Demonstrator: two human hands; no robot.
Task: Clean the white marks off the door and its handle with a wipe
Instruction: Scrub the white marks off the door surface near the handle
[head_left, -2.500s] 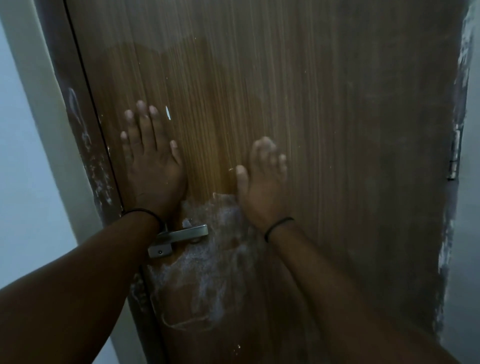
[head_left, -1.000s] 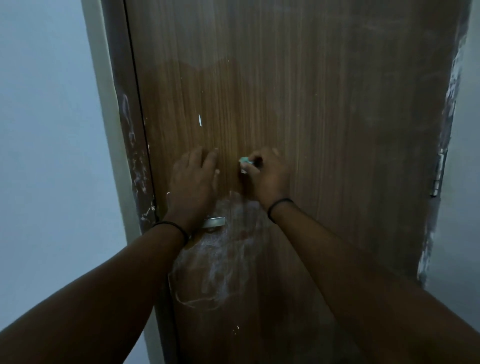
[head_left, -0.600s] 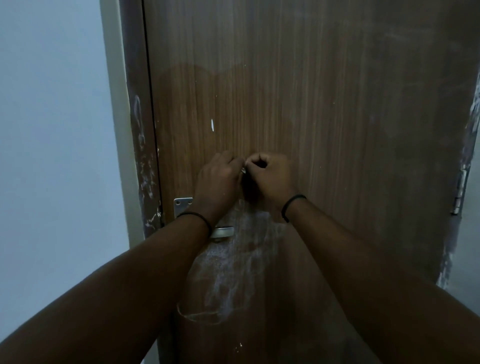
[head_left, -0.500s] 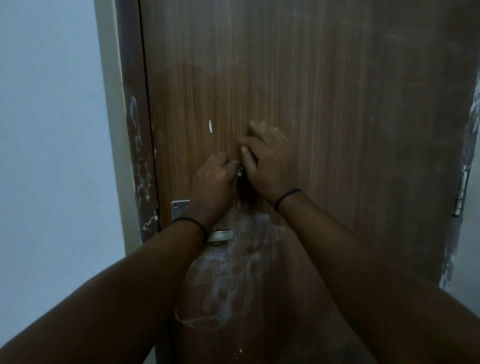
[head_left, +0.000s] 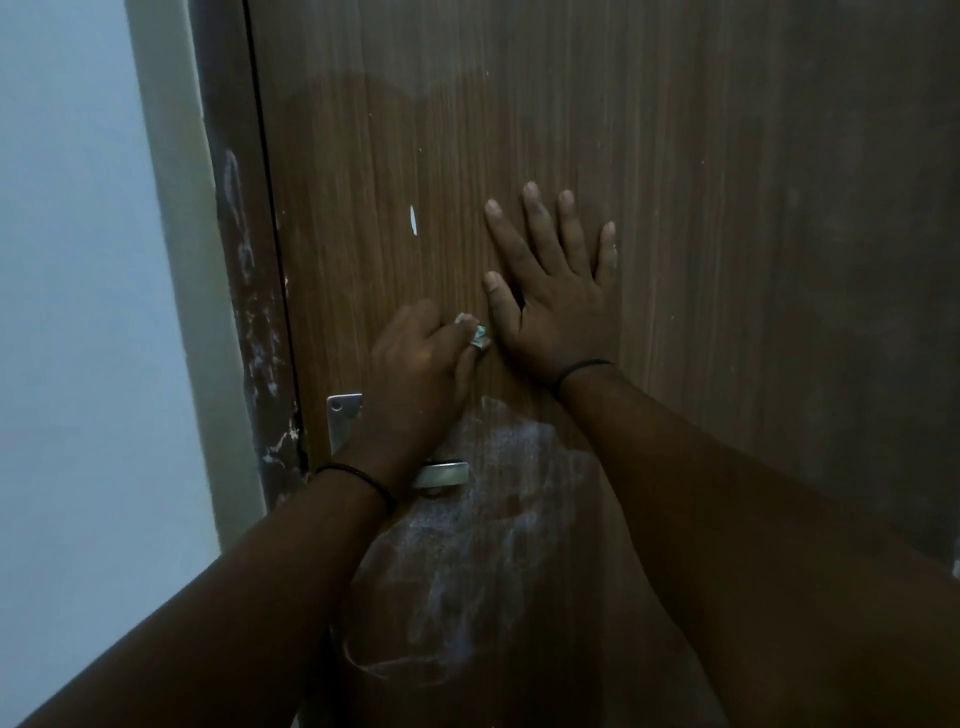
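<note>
Wipe (head_left: 475, 335), small, soft, crumpled wad, likely light; pinched in left hand (head_left: 421, 364) fingertips against door (head_left: 675, 156); right hand (head_left: 553, 291) flat, released, bracing alongside.

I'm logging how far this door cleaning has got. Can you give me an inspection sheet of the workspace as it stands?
Surface: brown wood-grain door, a darker patch across its upper middle.
Job's things: white smears beside and below the handle; a small white fleck higher up; a crumpled wipe above the smears.
Clutter: nothing seen.
Hands: left hand pinches the wipe at the door; right hand lies flat on the door, fingers spread.
Cables: nothing seen.
Surroundings: door frame flecked with white marks; pale wall to the left.
</note>
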